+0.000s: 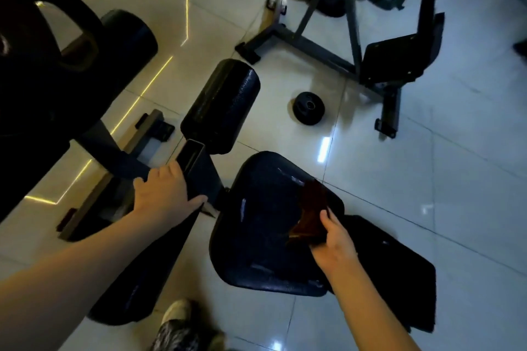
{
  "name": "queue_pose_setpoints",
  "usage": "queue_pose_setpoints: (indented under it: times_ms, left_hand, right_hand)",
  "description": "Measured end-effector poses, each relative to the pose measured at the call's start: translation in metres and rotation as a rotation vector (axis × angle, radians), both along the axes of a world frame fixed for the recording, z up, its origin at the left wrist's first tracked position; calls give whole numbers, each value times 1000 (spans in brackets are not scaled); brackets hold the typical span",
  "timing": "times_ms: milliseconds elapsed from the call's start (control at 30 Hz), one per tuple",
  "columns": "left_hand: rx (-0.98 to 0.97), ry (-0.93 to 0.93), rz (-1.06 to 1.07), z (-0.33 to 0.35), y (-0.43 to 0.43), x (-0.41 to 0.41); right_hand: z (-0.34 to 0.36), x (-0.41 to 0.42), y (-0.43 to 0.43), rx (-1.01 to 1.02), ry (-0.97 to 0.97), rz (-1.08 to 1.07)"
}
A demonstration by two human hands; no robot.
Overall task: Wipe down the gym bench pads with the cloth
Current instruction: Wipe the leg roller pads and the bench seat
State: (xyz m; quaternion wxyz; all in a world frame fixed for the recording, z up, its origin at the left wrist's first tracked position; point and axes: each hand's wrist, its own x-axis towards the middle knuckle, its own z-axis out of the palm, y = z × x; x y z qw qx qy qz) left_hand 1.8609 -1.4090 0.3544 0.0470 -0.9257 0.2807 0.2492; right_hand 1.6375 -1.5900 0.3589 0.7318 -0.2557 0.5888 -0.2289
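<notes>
A dark padded seat (256, 225) of a gym machine lies below me at centre, with scuffed patches on its surface. My right hand (333, 239) grips a dark red-brown cloth (309, 211) that rests against the seat's right side. My left hand (165, 194) is wrapped around the square steel tube (196, 168) of the frame, left of the seat. A black roller pad (221, 105) sits beyond the tube. A second roller pad (128, 34) is farther back on the left.
A large weight plate (37, 65) fills the upper left. A small plate (308, 108) lies on the tiled floor. Another bench with a black seat (396, 60) stands at the upper right. A black mat (399, 273) lies under the seat's right side. My shoe (176, 316) shows at the bottom.
</notes>
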Motion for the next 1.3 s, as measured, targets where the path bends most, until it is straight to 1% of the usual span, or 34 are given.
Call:
queue_pose_setpoints:
  times_ms: [67, 133, 167, 233, 300, 333, 367, 400, 433, 467, 500, 567, 633, 700, 767, 833, 967, 1067, 1167, 1233, 1300]
  left_hand:
    - [0, -54, -10, -5, -3, -2]
    - [56, -109, -25, -7, -7, -4]
    - [104, -148, -41, -6, -9, -7]
    - [172, -298, -135, -6, -16, -26]
    - [91, -402, -320, -20, -27, -69]
    - [34, -383, -416, -36, -31, -97]
    - [-8, -302, -485, -57, -33, -125]
    - [-20, -173, -511, -83, -33, -149]
    - [14, -45, -506, -111, -31, -166]
    - [71, 51, -487, -138, -28, -176]
    - [118, 108, -471, -161, -23, -180]
    - [153, 120, -457, -203, -16, -180]
    - [135, 101, -476, -233, -15, -177]
    - [97, 118, -472, -250, -14, -175]
    - [62, 133, -471, -257, -11, -175]
    - [28, 98, -476, -260, -9, -174]
    - [-18, 7, -450, -263, -11, -178]
    - [-23, -15, -442, -264, -9, -180]
    - [-46, -18, -426, -261, -9, -175]
    - [-83, -16, -359, -259, -13, -164]
    - [-108, 15, -290, -256, -20, -152]
  right_hand:
    - [-24, -11, 11, -21, 35, 31]
    - [-56, -19, 22, -116, 112, 123]
    - [-73, -22, 28, -200, 186, 200]
    - [-108, -28, 40, -437, 349, 405]
    - [-149, -34, 46, -749, 472, 635]
    - [-171, -36, 46, -901, 548, 777]
    - [-190, -39, 45, -1032, 632, 939]
    - [-209, -44, 42, -1144, 694, 1086]
    - [-228, -50, 38, -1262, 728, 1201]
    - [-245, -57, 35, -1353, 738, 1271]
    - [-258, -66, 35, -1395, 733, 1307]
    - [-276, -78, 38, -1449, 755, 1319]
    - [-282, -82, 40, -1527, 758, 1308]
    - [-292, -79, 34, -1615, 682, 1297]
    - [-297, -64, 23, -1673, 550, 1290]
    - [-295, -34, 11, -1703, 491, 1272]
    - [-291, 42, -15, -1658, 518, 1196]
    - [-289, 72, -27, -1597, 482, 1137]
    - [-284, 70, -27, -1560, 427, 1160]
    - [-281, 54, -17, -1563, 393, 1192]
    - [-283, 27, -1, -1607, 357, 1211]
